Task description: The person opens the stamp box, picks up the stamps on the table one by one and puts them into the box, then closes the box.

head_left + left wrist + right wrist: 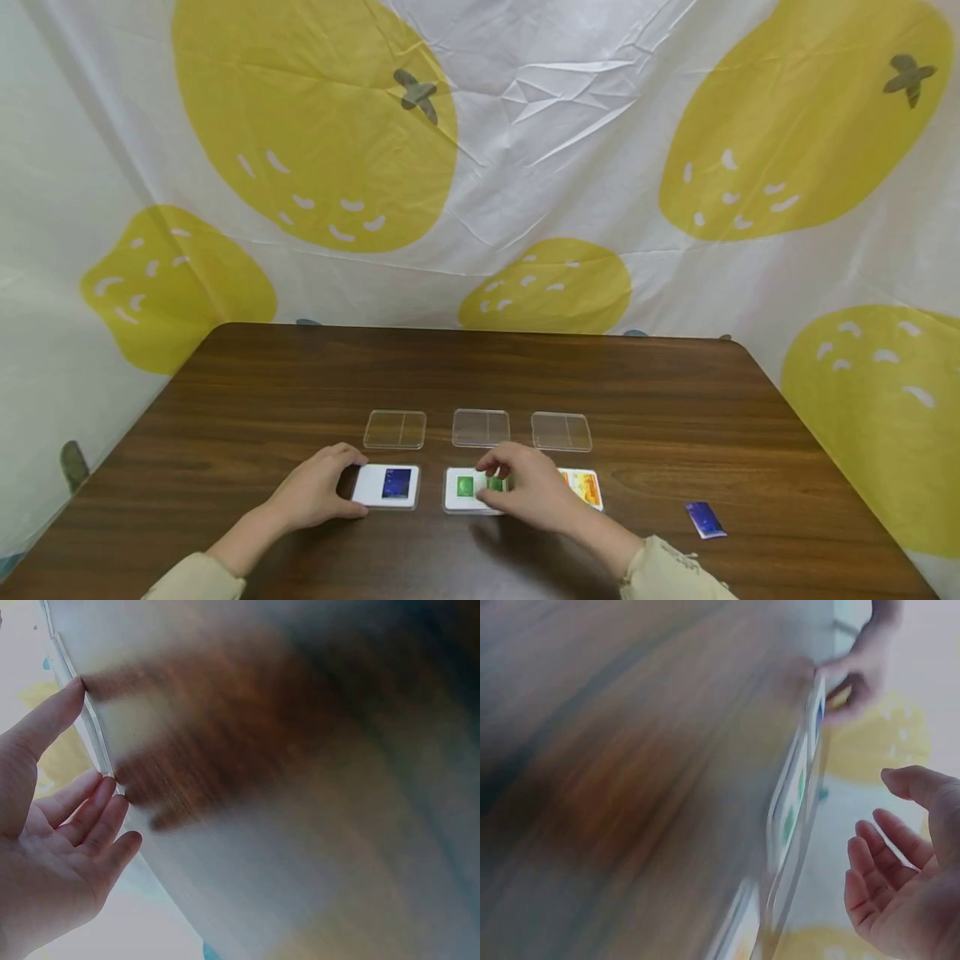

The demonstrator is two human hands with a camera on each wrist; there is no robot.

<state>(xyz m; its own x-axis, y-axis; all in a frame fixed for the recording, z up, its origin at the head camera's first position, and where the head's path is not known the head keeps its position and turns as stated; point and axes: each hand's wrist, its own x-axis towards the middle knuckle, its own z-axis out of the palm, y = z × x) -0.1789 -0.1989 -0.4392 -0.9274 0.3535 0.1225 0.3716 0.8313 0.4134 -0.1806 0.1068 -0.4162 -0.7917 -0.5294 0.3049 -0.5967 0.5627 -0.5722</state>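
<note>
On the table lies a flat clear case with a white insert (367,485) and a dark blue picture piece (396,483) on its right half. My left hand (318,487) holds this case at its left end, thumb on the near side and fingers on the far side. A second white-lined case (452,502) with green picture pieces (465,487) sits in the middle. Over its right part hovers my right hand (528,490), fingers loosely bent; in the right wrist view nothing is between them. Partly hidden behind that hand is a third case with an orange-yellow picture (585,485).
Three clear lids (395,429) lie in a row behind the cases. Off to the right, a loose blue-purple piece (705,519) rests on the brown wooden table (480,367). A white curtain with yellow fruit prints (322,125) hangs behind the table.
</note>
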